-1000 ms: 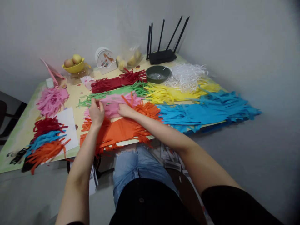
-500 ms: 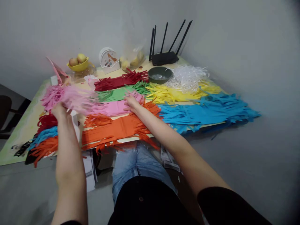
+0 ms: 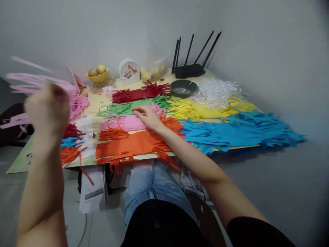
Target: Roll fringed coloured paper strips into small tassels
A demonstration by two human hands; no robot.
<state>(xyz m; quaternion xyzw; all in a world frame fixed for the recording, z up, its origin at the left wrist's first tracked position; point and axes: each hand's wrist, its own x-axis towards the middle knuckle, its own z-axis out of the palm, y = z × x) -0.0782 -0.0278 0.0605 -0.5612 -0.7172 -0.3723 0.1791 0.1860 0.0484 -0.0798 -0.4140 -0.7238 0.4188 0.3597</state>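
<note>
Left hand: we found the left hand (image 3: 47,108) raised off to the left of the bench (image 3: 99,101), its grip clenched on a pink fringed strip (image 3: 31,82); motion blur hid the fingers.
Right hand: the right hand (image 3: 149,116) lay flat, grip released, on the pink strip pile (image 3: 123,122).
Done: we judged part finished; fringed bundles (image 3: 70,142) in red, blue and orange sat at the left edge.
Left: orange (image 3: 128,145), green (image 3: 125,108), red (image 3: 140,93), yellow (image 3: 195,108), blue (image 3: 236,128) and white (image 3: 216,89) strips lay spread out.
</note>
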